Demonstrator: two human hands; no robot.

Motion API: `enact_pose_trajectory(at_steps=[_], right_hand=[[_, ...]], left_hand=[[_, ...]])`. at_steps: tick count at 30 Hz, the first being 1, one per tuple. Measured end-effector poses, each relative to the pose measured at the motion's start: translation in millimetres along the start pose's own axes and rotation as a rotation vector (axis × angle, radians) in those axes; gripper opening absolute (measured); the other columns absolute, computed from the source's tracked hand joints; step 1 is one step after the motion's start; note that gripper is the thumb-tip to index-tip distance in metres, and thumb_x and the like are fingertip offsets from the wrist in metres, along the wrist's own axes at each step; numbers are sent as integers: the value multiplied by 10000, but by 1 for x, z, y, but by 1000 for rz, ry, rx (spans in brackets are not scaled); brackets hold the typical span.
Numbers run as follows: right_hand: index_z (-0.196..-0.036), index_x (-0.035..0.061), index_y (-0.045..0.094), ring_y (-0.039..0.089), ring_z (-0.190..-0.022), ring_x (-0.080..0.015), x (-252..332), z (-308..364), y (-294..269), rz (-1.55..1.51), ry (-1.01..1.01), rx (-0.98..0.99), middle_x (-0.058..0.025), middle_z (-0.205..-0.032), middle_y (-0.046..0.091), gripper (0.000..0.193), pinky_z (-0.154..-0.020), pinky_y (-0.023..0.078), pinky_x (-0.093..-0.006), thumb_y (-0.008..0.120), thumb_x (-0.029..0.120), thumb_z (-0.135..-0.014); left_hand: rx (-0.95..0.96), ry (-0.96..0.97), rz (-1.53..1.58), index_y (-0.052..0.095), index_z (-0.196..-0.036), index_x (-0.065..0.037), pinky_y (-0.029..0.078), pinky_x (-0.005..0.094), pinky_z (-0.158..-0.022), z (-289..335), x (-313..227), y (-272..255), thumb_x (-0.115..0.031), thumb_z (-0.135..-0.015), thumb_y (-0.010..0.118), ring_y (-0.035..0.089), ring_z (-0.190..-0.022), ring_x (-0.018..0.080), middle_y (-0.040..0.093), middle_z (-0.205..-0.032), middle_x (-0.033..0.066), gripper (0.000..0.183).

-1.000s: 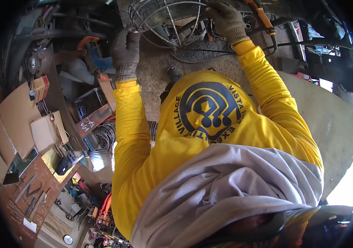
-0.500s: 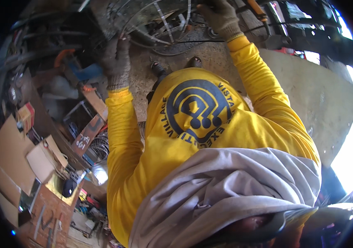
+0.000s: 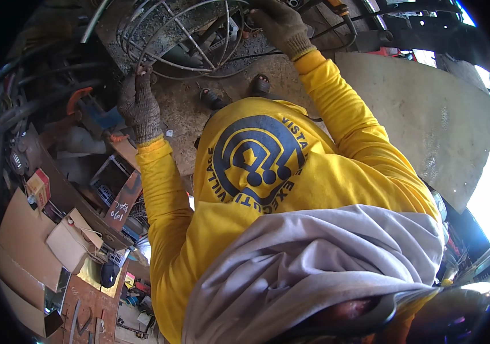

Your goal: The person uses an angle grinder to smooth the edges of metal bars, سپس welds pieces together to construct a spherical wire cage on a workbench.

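A round metal wire cage (image 3: 190,36), with curved ribs and a ring-shaped rim, is held in front of me at the top of the view. My left hand (image 3: 142,106), in a grey-brown knit glove, pinches the rim at its near left side. On the opposite side my right hand (image 3: 284,27), gloved the same way, has its fingers closed around the cage's edge. The right fingertips are partly cut off by the dark upper border. Behind the wires lies a grimy surface strewn with dark bits.
To my right leans a large flat sheet (image 3: 422,114). An orange-handled tool (image 3: 338,7) lies beyond my right hand. At left are an orange-and-blue tool (image 3: 102,113), a cardboard box (image 3: 27,229) and a reddish bench (image 3: 87,298) with hand tools. My sandalled feet (image 3: 260,84) stand below the cage.
Both hands and the wire cage have shifted left in the view. My left hand sits lower, and more of the cage's left side shows. Both hands keep their hold.
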State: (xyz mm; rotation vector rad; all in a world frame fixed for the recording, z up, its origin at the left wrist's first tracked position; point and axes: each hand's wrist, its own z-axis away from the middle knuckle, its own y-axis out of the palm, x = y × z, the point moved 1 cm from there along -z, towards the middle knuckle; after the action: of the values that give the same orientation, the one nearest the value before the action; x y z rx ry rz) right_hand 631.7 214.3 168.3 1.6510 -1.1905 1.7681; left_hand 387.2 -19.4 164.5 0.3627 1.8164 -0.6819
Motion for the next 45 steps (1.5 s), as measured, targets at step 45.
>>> enact_pose_trajectory(at_steps=[45], right_hand=[[-1222,11,663,659,-951,-164,-6,-24,13,-188,61,-27,-78,-1068,701,268,-819,539,-299,612,81,-968]], left_hand=[[-149,-181,210,677,-1158,19,551,271,-825,-2,17,-1,-91,-941,691,684,-916,157,725,-1041,112,243]])
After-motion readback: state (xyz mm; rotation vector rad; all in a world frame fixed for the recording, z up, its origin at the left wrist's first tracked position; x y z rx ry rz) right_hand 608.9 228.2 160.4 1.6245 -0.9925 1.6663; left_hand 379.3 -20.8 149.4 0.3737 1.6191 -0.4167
